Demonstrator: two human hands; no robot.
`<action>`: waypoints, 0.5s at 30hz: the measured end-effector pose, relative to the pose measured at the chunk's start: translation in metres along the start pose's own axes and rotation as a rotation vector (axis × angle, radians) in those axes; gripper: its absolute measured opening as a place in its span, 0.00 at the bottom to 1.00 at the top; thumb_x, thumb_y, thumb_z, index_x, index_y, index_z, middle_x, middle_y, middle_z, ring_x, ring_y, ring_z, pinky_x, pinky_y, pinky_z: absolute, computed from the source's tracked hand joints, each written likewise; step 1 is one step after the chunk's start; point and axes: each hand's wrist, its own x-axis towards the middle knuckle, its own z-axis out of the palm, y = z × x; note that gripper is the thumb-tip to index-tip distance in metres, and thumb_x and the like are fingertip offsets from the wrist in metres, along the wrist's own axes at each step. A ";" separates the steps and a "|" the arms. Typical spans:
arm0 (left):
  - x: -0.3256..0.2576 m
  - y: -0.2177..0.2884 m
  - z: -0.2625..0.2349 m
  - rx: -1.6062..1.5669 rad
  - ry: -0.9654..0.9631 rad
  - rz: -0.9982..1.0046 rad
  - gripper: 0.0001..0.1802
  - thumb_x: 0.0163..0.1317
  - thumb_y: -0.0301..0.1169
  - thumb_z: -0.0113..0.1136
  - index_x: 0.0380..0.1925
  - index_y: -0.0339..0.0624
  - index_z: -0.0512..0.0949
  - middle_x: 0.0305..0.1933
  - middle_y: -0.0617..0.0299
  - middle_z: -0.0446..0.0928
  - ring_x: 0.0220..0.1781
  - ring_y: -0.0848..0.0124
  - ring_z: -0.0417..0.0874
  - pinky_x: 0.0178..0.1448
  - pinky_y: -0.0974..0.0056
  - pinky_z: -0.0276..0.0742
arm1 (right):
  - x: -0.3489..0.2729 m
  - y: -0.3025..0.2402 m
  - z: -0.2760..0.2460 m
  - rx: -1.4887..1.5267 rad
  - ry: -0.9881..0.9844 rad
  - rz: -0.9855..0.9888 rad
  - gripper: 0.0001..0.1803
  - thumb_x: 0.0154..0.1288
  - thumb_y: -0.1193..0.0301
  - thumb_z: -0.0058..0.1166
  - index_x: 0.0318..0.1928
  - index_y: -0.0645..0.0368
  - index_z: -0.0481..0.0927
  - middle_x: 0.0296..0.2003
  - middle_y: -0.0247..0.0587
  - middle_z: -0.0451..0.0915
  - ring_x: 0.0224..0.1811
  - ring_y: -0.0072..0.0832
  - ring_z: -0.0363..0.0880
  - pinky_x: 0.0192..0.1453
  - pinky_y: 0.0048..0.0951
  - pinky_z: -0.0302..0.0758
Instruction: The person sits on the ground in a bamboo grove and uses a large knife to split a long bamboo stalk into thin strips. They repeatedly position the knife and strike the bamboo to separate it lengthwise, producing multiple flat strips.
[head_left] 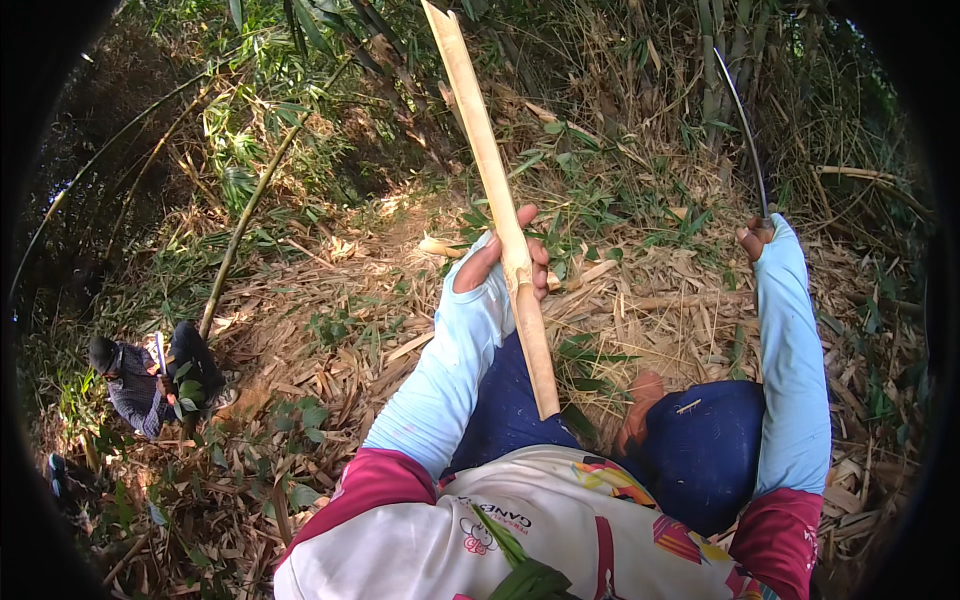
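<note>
Bamboo strip: pale split length [485,150], gripped in the left hand [482,266]; it slants from the top of the view down to the left thigh [505,400].
Left hand: closed around the strip at its ringed node [518,272], thumb on one side, fingers [541,262] on the other. The grip lies below mid-length and leaves both ends uncovered; the hold appears meant for steadiness.
Right hand: fingers folded into a fist [754,240], apparently on the handle of a long curved blade [747,125]; handle mostly hidden.
Blade: raised, point uppermost, well apart from the strip. Held out to the right, it seems placed to keep its edge away from the left hand and the legs. Which side is sharpened: cannot tell.
Strip ends: upper end runs up to the picture's top edge; lower end is cut off, overlying the left thigh in view. Contact there: cannot tell.
Room between the hands: open air above leaf litter [650,245], with no upright stem in the gap.
Room to the right: tighter; standing bamboo stalks [712,70] show behind the blade tip. Clearance not determinable.
Room below: limited by the right knee [700,450] and a bare foot [640,400].
Co-worker: seated figure [140,385] at far left, well clear of the strip.
</note>
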 end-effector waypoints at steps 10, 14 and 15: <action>-0.004 0.017 0.016 -0.270 -0.064 0.275 0.33 0.72 0.40 0.50 0.73 0.41 0.56 0.44 0.52 0.76 0.40 0.62 0.77 0.46 0.55 0.74 | -0.122 -0.117 0.068 0.294 -0.611 0.329 0.18 0.57 0.69 0.67 0.41 0.56 0.71 0.23 0.30 0.73 0.20 0.19 0.69 0.22 0.27 0.69; -0.009 0.034 0.015 -0.305 -0.052 0.468 0.33 0.70 0.38 0.53 0.72 0.41 0.58 0.45 0.53 0.77 0.42 0.61 0.78 0.50 0.54 0.75 | -0.157 -0.127 0.084 0.288 -0.795 0.251 0.18 0.57 0.69 0.69 0.41 0.56 0.72 0.24 0.31 0.74 0.21 0.20 0.71 0.23 0.26 0.70; -0.009 0.039 0.018 -0.307 -0.027 0.518 0.33 0.70 0.38 0.53 0.72 0.41 0.58 0.45 0.53 0.77 0.42 0.61 0.79 0.50 0.54 0.76 | -0.160 -0.128 0.083 0.232 -0.801 0.249 0.18 0.57 0.69 0.69 0.41 0.56 0.72 0.24 0.31 0.75 0.21 0.19 0.71 0.23 0.26 0.70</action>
